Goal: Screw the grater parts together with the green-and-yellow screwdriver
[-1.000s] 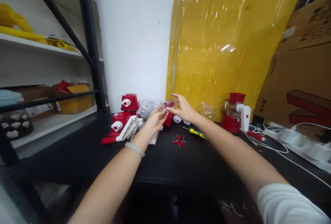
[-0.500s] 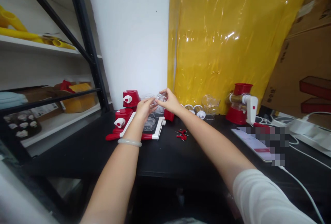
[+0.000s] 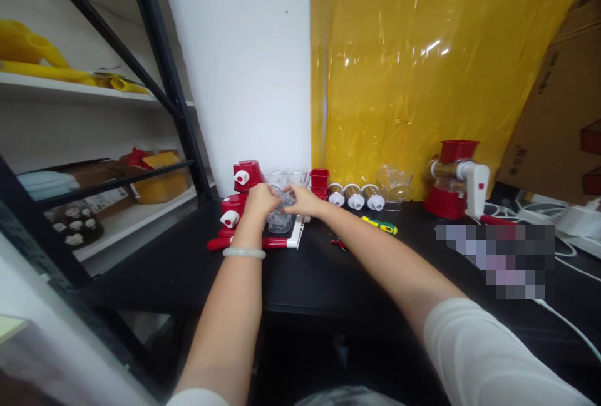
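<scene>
**Two-Sided Hold**

Just left of and below frame centre, the left hand [image 3: 263, 201] is closed on a clear plastic part [image 3: 282, 198], gripped opposite by the right hand [image 3: 302, 199]. Light, stiff, slippery, brittle handling should be expected; opposite sides are best held.

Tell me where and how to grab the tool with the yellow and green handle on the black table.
Best pinched across its handle, probably from above and the right. The handle is slim and lies flat on the black table, its visible end pointing right. The right forearm covers the other end, so the left looks blocked.
</scene>
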The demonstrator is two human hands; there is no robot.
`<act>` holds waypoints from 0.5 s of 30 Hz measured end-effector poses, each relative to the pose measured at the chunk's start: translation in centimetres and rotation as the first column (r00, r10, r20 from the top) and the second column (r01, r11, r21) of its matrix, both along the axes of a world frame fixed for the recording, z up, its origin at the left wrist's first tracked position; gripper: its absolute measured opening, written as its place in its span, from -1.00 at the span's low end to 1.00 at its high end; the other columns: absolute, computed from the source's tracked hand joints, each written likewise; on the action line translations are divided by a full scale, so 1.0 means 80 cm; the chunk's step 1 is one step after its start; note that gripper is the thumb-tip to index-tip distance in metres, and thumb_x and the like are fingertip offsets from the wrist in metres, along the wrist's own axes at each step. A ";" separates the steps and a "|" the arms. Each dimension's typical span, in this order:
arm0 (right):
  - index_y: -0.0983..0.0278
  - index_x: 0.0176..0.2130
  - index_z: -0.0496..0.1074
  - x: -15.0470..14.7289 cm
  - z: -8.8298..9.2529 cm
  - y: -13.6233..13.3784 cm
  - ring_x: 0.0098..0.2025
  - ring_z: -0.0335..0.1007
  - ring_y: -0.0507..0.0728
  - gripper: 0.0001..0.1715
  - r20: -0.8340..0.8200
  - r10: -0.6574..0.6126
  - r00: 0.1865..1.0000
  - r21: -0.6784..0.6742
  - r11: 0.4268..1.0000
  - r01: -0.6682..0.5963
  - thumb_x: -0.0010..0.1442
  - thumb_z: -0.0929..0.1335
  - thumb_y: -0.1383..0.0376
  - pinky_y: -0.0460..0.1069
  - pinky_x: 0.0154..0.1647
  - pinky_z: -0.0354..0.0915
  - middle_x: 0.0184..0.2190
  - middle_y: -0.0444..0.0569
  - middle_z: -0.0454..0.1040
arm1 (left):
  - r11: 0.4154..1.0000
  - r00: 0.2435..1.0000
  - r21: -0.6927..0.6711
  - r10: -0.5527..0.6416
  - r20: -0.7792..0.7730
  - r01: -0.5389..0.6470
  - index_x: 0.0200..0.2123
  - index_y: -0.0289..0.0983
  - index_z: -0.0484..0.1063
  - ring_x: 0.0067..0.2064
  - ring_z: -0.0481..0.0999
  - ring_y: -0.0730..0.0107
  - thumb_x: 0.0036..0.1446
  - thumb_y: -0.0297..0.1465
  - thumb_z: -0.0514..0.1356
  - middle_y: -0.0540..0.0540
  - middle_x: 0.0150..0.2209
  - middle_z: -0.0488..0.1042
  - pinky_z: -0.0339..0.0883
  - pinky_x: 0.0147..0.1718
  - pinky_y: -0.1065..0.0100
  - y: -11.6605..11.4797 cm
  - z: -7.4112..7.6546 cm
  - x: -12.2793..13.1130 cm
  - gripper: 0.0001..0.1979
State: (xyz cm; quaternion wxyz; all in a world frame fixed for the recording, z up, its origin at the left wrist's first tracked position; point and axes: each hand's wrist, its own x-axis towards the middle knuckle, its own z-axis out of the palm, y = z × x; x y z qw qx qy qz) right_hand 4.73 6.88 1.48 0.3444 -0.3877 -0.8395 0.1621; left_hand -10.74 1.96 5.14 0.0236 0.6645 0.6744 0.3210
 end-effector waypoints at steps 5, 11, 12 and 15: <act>0.27 0.11 0.34 -0.014 -0.008 0.000 0.03 0.49 0.28 -0.12 0.064 0.049 0.997 -0.061 0.997 -0.045 -0.15 0.62 0.19 0.13 0.03 0.36 -0.09 0.06 0.54 | 0.998 0.989 -0.062 0.013 -0.147 -0.022 -0.19 -0.34 0.62 -0.03 0.62 -0.03 -0.18 -0.60 0.34 -0.35 -0.14 0.65 0.42 -0.12 0.31 0.000 -0.003 -0.004 -0.62; 0.23 0.11 0.34 -0.026 -0.013 0.005 0.09 0.47 0.33 -0.09 0.092 0.069 0.993 -0.052 0.997 -0.064 -0.19 0.63 0.23 0.15 0.09 0.36 0.00 0.09 0.53 | 0.997 0.981 -0.061 0.034 -0.191 -0.046 -0.17 -0.35 0.61 0.01 0.60 -0.11 -0.12 -0.58 0.34 -0.41 -0.13 0.64 0.41 -0.06 0.24 0.004 -0.008 -0.005 -0.65; 0.22 0.10 0.36 -0.027 -0.014 0.006 0.09 0.48 0.33 -0.10 0.081 0.076 0.994 -0.050 0.996 -0.073 -0.20 0.64 0.24 0.16 0.09 0.36 -0.02 0.07 0.55 | 0.997 0.980 -0.064 0.037 -0.193 -0.050 -0.20 -0.34 0.62 0.00 0.61 -0.12 -0.12 -0.58 0.34 -0.40 -0.15 0.64 0.41 -0.06 0.23 0.005 -0.009 -0.005 -0.68; 0.16 0.05 0.39 -0.030 -0.019 0.008 0.08 0.48 0.34 -0.13 0.048 0.094 0.994 -0.053 0.994 -0.092 -0.24 0.64 0.27 0.19 0.10 0.37 -0.05 0.00 0.56 | 0.995 0.981 -0.076 0.042 -0.189 -0.057 -0.30 -0.30 0.62 -0.06 0.63 -0.12 -0.17 -0.59 0.36 -0.35 -0.26 0.65 0.43 -0.09 0.22 0.008 -0.013 -0.004 -0.72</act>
